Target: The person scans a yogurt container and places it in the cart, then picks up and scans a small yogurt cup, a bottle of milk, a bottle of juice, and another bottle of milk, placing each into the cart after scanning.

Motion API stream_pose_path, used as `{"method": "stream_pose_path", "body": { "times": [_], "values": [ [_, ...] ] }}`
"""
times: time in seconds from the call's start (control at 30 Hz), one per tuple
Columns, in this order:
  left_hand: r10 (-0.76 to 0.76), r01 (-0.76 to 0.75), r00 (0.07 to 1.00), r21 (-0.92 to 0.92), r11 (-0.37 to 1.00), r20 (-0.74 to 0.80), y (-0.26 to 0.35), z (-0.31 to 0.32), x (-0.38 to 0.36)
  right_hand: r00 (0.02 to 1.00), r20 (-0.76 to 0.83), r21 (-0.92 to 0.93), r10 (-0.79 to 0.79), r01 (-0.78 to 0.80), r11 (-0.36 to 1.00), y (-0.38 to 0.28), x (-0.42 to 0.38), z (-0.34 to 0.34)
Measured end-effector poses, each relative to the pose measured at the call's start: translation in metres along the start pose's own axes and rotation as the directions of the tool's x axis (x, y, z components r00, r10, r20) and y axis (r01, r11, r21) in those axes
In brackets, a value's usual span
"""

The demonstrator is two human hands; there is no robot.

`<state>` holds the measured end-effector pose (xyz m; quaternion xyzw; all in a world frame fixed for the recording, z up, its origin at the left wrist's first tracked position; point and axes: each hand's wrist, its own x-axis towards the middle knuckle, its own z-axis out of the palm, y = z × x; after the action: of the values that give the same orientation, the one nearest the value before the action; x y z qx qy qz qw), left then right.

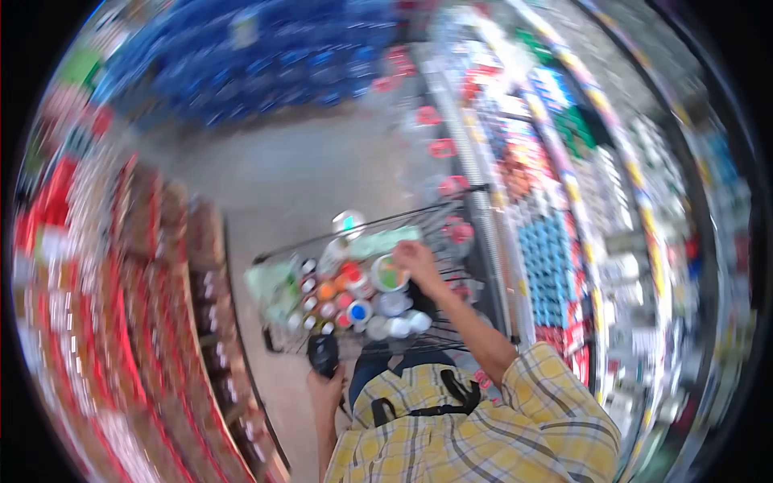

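Note:
A wire shopping cart [306, 238] stands in front of me, loaded with several bottles, jars and tubs. My right hand [414, 259] reaches into it with the fingers closed at the rim of a round white tub [389, 275] with a green and orange top; blur hides the exact grip. My left hand [326, 385] is wrapped round a black handheld device [323, 354] with a rounded head, at the cart's near left corner. Close to the tub are a jar with a blue lid [359, 311], an orange-topped bottle [326, 290] and white-capped containers [408, 324].
On the right runs a long shelf unit [550, 258] of packaged goods, close beside the cart. Racks of brown packs [153, 298] line the left. Large blue water bottles [266, 64] are stacked ahead across the grey floor [282, 161]. Much is motion-blurred.

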<state>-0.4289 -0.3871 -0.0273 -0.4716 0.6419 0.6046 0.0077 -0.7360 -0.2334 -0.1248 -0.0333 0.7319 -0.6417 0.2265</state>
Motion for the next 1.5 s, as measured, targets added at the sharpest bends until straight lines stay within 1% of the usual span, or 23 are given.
{"method": "stream_pose_path", "body": {
  "times": [0.03,0.1,0.17,0.23,0.3,0.33,0.4,0.43,0.47,0.53,0.57,0.63,0.7,0.77,0.97,1.07,1.2,1.27,1.3,1.37,1.4,1.47,1.5],
  "values": [
    [0.039,-0.04,0.998,0.008,0.999,0.051,0.007,0.006,0.005,0.998,-0.003,0.086,-0.063,0.063,0.994,-0.017,-0.017,-0.019],
    [0.127,-0.14,0.981,0.088,0.986,0.145,0.009,0.02,0.017,0.999,-0.04,0.202,-0.022,0.03,0.979,-0.089,-0.066,-0.055],
    [0.142,-0.162,0.959,0.061,0.985,0.245,0.018,0.032,0.036,0.99,-0.095,0.366,-0.108,0.136,0.921,-0.147,-0.115,-0.074],
    [0.136,-0.21,0.905,0.144,0.967,0.404,0.039,0.038,0.051,0.965,-0.109,0.422,-0.239,0.262,0.868,-0.201,-0.17,-0.083],
    [0.19,-0.301,0.838,0.142,0.943,0.512,0.051,0.048,0.065,0.937,-0.046,0.519,-0.345,0.318,0.793,-0.245,-0.224,-0.082],
    [0.206,-0.339,0.82,0.163,0.927,0.534,0.065,0.079,0.047,0.89,-0.013,0.556,-0.456,0.386,0.736,-0.262,-0.251,-0.123],
    [0.499,-0.624,0.69,0.082,0.777,0.524,0.037,0.099,0.083,0.754,0.051,0.571,-0.655,0.516,0.639,-0.286,-0.291,-0.132],
    [0.624,-0.737,0.595,0.034,0.675,0.508,0.05,0.117,0.075,0.675,0.089,0.571,-0.732,0.568,0.593,-0.297,-0.304,-0.135],
    [0.318,-0.498,0.743,0.168,0.851,0.589,0.068,0.12,0.061,0.617,0.089,0.593,-0.782,0.598,0.539,-0.308,-0.316,-0.139],
    [0.268,-0.459,0.74,0.171,0.872,0.617,0.083,0.141,0.04,0.433,0.022,0.672,-0.901,0.661,0.334,-0.325,-0.329,-0.143],
    [0.241,-0.435,0.747,0.181,0.882,0.62,0.093,0.152,0.027,0.303,-0.057,0.722,-0.951,0.67,0.17,-0.333,-0.324,-0.145],
    [0.258,-0.434,0.755,0.165,0.886,0.603,0.104,0.171,-0.005,0.151,-0.164,0.769,-0.975,0.639,-0.03,-0.335,-0.328,-0.146],
    [0.233,-0.395,0.761,0.147,0.907,0.606,0.087,0.186,-0.006,0.111,-0.198,0.782,-0.974,0.617,-0.088,-0.333,-0.334,-0.157],
    [0.269,-0.429,0.733,0.118,0.895,0.625,0.074,0.196,-0.006,0.064,-0.215,0.777,-0.975,0.615,-0.131,-0.332,-0.338,-0.169],
    [0.269,-0.417,0.798,0.171,0.893,0.54,0.079,0.216,-0.046,0.088,-0.129,0.846,-0.988,0.529,-0.063,-0.321,-0.346,-0.212],
    [0.305,-0.422,0.82,0.152,0.894,0.485,0.073,0.218,-0.05,0.088,-0.176,0.838,-0.98,0.536,-0.102,-0.33,-0.351,-0.225],
    [0.326,-0.394,0.866,0.116,0.912,0.378,0.066,0.224,-0.066,0.093,-0.201,0.882,-0.975,0.451,-0.139,-0.321,-0.352,-0.231],
    [0.328,-0.38,0.878,0.092,0.92,0.348,0.057,0.225,-0.07,0.055,-0.17,0.88,-0.984,0.458,-0.126,-0.316,-0.349,-0.243],
    [0.328,-0.394,0.874,0.129,0.91,0.357,0.055,0.225,-0.071,0.009,-0.142,0.877,-0.99,0.465,-0.121,-0.314,-0.344,-0.251],
    [0.326,-0.422,0.866,0.205,0.883,0.379,0.052,0.223,-0.074,0.001,-0.091,0.905,-0.996,0.417,-0.082,-0.309,-0.345,-0.259],
    [0.304,-0.377,0.889,0.173,0.91,0.342,0.05,0.225,-0.078,0.034,-0.068,0.933,-0.997,0.356,-0.051,-0.307,-0.349,-0.263],
    [0.361,-0.442,0.855,0.158,0.883,0.373,0.055,0.227,-0.083,0.08,-0.102,0.923,-0.992,0.379,-0.065,-0.307,-0.353,-0.263],
    [0.389,-0.473,0.836,0.148,0.869,0.387,0.057,0.231,-0.088,0.091,-0.162,0.882,-0.983,0.461,-0.102,-0.311,-0.357,-0.263]
  ]
}}
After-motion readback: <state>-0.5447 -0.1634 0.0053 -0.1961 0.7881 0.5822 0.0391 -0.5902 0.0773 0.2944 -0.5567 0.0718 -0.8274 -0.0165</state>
